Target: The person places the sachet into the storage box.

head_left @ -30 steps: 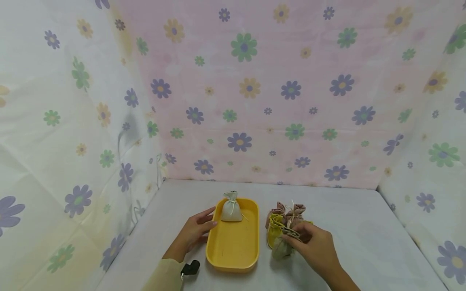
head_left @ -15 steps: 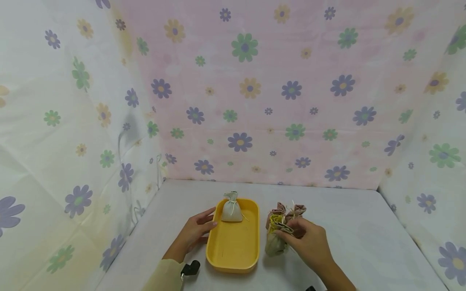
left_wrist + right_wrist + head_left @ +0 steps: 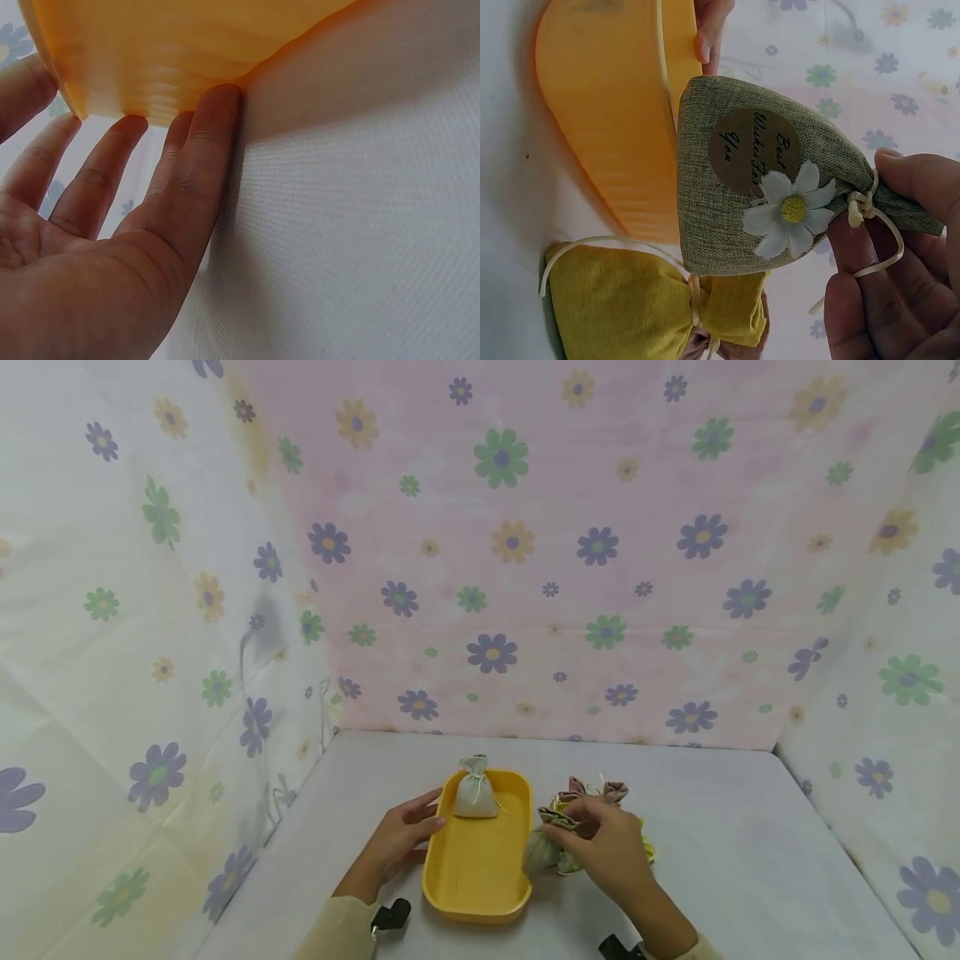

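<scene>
Between thumb and fingers, my right hand [image 3: 611,852] pinches the gathered neck of a grey-green fabric drawstring gift pouch [image 3: 731,187]. In the right wrist view the pouch carries a white daisy and a round brown label. It overlaps the right rim of a yellow plastic tray [image 3: 480,868] in the head view. My left hand [image 3: 405,831] touches the tray's left side, fingertips on the outer wall and thumb at the rim. Inside the tray, at its far end, stands a cream drawstring pouch [image 3: 476,795].
Right of the tray, partly behind my right hand, a yellow pouch [image 3: 615,300] stands on the white table [image 3: 720,827]. Dusty-pink pouches [image 3: 617,792] stand just beyond. Flower-printed cloth [image 3: 555,568] hangs behind the table and along both sides.
My right hand has carried the grey-green pouch leftward, from in front of the other pouches to the tray's right rim. My left hand and the tray have stayed in place.
</scene>
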Demonstrator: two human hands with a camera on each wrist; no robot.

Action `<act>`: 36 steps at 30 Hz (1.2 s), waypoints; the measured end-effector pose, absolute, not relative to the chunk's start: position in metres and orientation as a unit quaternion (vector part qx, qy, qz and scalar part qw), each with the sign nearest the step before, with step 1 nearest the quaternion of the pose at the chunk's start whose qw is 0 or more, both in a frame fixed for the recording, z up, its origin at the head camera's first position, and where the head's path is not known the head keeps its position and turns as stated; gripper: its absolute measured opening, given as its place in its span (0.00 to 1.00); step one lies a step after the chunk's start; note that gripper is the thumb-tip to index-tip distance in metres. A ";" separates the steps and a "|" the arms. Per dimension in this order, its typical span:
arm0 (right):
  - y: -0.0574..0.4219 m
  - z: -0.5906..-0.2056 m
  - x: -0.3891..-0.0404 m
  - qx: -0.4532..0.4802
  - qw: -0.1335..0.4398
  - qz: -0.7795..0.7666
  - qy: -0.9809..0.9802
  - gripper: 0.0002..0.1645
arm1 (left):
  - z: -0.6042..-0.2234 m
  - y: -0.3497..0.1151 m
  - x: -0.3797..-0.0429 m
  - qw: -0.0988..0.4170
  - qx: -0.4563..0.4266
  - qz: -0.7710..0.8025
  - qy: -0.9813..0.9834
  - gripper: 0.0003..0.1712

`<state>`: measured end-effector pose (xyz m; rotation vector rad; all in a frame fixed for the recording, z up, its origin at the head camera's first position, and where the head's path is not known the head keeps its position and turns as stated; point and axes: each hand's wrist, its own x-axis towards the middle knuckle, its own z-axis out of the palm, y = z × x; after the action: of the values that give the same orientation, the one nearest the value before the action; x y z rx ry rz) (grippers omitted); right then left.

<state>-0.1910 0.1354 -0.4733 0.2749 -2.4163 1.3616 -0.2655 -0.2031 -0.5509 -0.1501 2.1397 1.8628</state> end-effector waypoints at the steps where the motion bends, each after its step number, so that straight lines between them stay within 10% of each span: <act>1: 0.134 -0.473 -0.192 0.096 0.175 0.478 -0.855 0.15 | -0.551 -0.203 -0.266 0.150 -0.052 0.649 0.744 0.39; 36: 0.097 -0.464 -0.224 0.119 0.131 0.457 -0.872 0.14 | -0.554 -0.202 -0.265 0.144 -0.059 0.643 0.750 0.39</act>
<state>-0.2240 0.0969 -0.4639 0.3459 -2.5309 1.3256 -0.2653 -0.2021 -0.5540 -0.1693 2.1603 1.8537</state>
